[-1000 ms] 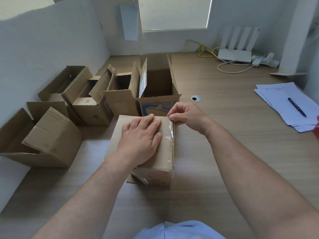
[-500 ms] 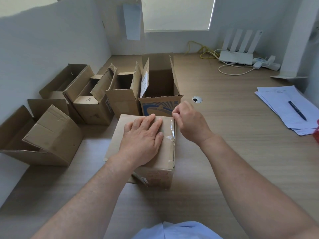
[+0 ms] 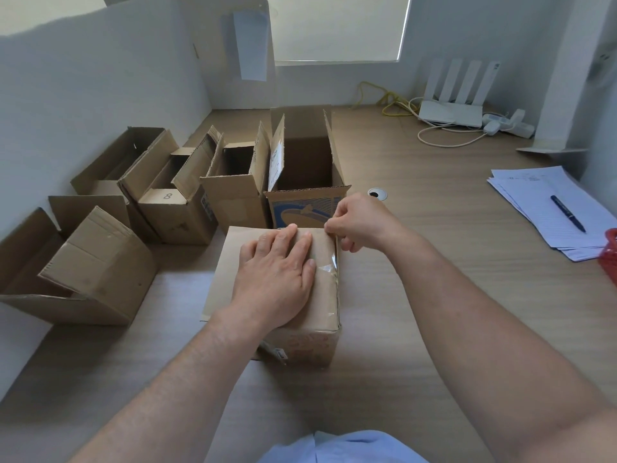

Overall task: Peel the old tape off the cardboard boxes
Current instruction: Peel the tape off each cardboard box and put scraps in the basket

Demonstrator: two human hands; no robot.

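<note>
A small closed cardboard box [image 3: 227, 272] stands on the wooden desk right in front of me. My left hand [image 3: 277, 272] lies flat on its top, fingers spread, pressing it down. Clear old tape [image 3: 329, 267] runs along the box's right top edge, wrinkled and partly lifted. My right hand [image 3: 360, 222] is at the far right corner of the box, thumb and forefinger pinched on the far end of that tape.
Several open cardboard boxes [image 3: 300, 162] stand in a row behind and to the left, one tipped box [image 3: 83, 262] at the far left wall. Papers with a pen [image 3: 567, 213] lie at the right, a red basket [image 3: 611, 255] at the right edge, a router [image 3: 450, 111] and cables at the back.
My right hand has shifted slightly along the box's far right corner, its fingers closing tighter on the tape end. The left hand stays pressed on the top.
</note>
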